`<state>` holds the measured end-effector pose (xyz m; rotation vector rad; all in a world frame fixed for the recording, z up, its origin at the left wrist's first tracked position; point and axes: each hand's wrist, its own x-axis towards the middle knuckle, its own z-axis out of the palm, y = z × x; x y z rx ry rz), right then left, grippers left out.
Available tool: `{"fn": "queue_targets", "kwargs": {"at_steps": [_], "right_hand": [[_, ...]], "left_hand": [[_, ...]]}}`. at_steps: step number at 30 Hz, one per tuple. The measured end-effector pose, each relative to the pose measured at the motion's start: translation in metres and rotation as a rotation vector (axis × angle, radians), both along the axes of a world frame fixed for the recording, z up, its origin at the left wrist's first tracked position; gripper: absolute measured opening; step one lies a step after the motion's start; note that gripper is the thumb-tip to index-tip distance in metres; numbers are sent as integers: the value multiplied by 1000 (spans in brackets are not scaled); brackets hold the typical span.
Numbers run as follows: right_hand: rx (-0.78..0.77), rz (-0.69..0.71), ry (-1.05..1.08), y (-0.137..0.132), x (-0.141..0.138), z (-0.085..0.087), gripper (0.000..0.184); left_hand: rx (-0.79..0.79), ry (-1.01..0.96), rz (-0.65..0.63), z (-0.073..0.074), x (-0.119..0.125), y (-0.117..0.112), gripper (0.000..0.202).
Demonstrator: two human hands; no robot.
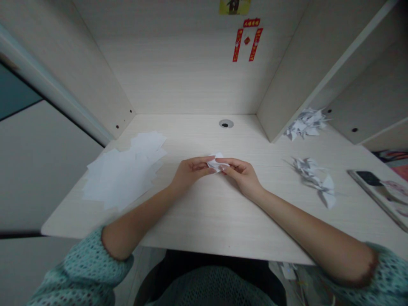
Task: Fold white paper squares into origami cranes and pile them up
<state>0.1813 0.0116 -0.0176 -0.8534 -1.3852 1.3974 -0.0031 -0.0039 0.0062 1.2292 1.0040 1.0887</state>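
Note:
A small piece of folded white paper [218, 163] is held between both hands just above the middle of the desk. My left hand [194, 169] pinches its left side between thumb and fingers. On the right side, my right hand [241, 173] grips it, with the thumb pressed over the front. The fingers hide part of the paper, so its exact folds cannot be made out. Left of my left hand, flat white paper sheets [123, 172] lie spread and overlapping. To the right of my right hand lie several folded paper pieces [314, 178] in a loose group.
A heap of folded paper [306, 124] sits at the back right, beside the upright divider panel [287, 80]. A tablet-like flat device [382, 195] rests near the desk's right edge. A round cable hole [226, 123] is set in the desk [197, 221] near the back wall.

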Motion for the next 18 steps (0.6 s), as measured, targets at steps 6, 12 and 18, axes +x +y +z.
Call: {"fn": "queue_targets", "kwargs": {"at_steps": [6,12,18], "right_hand": [[36,-12,-18,-5,-4,4,28],[81,-128,-49,-6,-5,5,14],[49,-210,-52,-4,-4,6,14]], "left_hand": [[30,72,132,0,0,-1,30],[91,138,208,3,-1,-1,17],[48,41,197,1,1,1,19]]}}
